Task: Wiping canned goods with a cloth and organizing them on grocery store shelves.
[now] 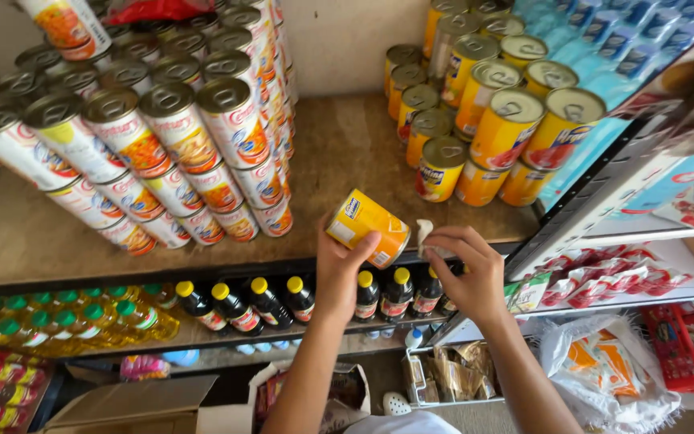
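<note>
Holding a yellow can tipped on its side in your left hand, you have it just above the front edge of the wooden shelf, in the bare gap between the two stacks. Your fingers wrap around the can's lower end, closed firmly on it. Your right hand is pinched shut on a small white cloth, which sits just beside the can's end, so this looks like the wiping step: cleaning the can while it is off the shelf. A next stroke would call for a steady left grip and a slight turn of the can to bring an unwiped side toward the cloth.

The can is a smooth metal cylinder with a glossy yellow printed label; expect it to be slick under the cloth. To your right stand matching yellow cans with dull pull-tab lids, stacked in rows. To your left, white-labelled cans are stacked in tiers. The shelf board is worn, matt wood. Below it, dark sauce bottles with yellow caps line the lower shelf.
</note>
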